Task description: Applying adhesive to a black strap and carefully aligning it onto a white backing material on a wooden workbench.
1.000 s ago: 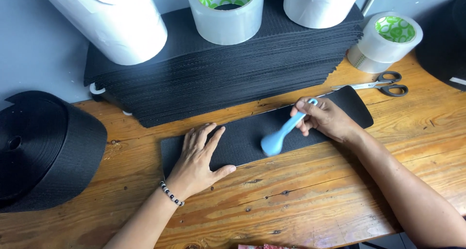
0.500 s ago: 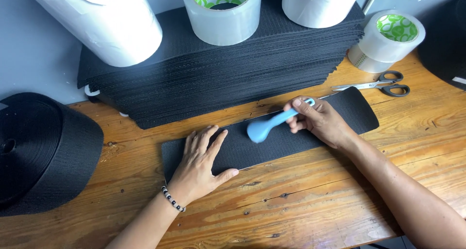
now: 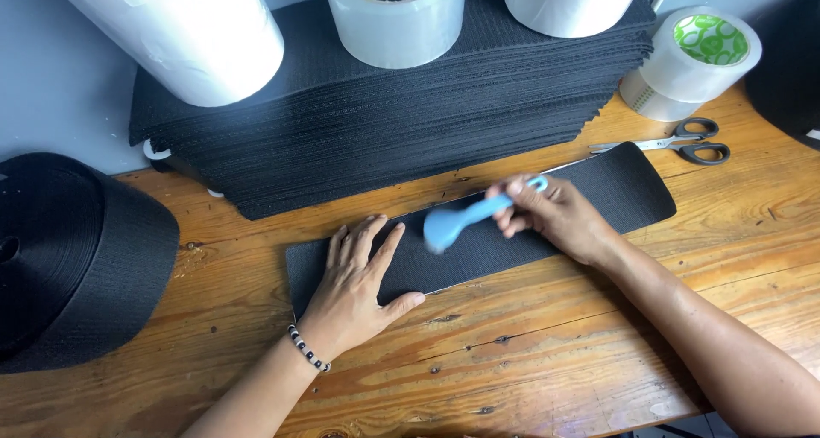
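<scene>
left hand (image 3: 359,289) flat on black strip (image 3: 598,199); right hand (image 3: 551,216) grips blue tool (image 3: 465,220).

The blue tool (image 3: 465,218) in my right hand (image 3: 555,218) is smeared with motion blur, so I cannot tell its head's shape. My left hand (image 3: 354,289) covers part of the black strip (image 3: 615,186). The top edge cuts off the white rolls (image 3: 184,28) and the tape roll (image 3: 395,15). The big black roll (image 3: 73,259) runs off the left edge. My right forearm leaves the frame at the bottom right.
</scene>
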